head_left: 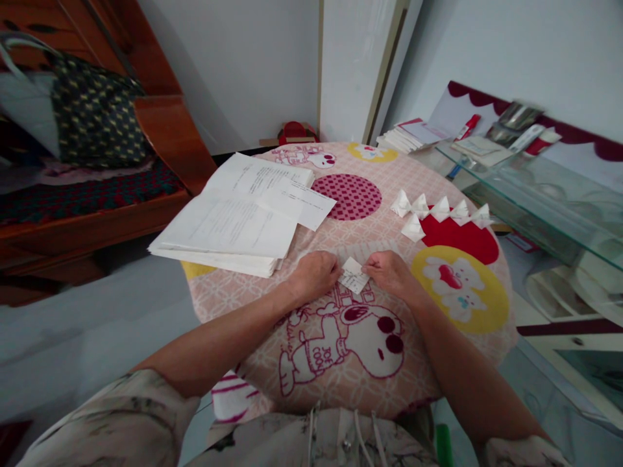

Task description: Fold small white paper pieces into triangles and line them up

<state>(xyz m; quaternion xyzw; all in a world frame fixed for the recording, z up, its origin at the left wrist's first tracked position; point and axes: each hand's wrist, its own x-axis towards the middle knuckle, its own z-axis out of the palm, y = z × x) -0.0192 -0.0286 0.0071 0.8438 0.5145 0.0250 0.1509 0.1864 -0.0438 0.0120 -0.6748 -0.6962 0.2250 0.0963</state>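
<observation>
Between my two hands is a small folded paper square [354, 275], printed with lines of text and turned corner-up over the patterned tablecloth. My left hand [316, 275] is closed at its left corner, the fingertips curled out of sight. At the right corner my right hand [389, 275] pinches the paper between thumb and fingers. A thick stack of printed sheets [233, 220] lies beyond my left hand, with a smaller loose sheet [311, 206] on its right edge. Past my right hand stand several folded paper pieces [440, 209] in a row, with another folded piece [413, 229] in front.
The round table [335, 389] has a cloth with cartoon figures. At right, a glass shelf [549, 201] holds metal bowls [518, 117] and a red marker [468, 127]. Booklets [413, 134] lie at the far right edge. A wooden bench [170, 143] with a dark patterned bag [97, 110] stands left.
</observation>
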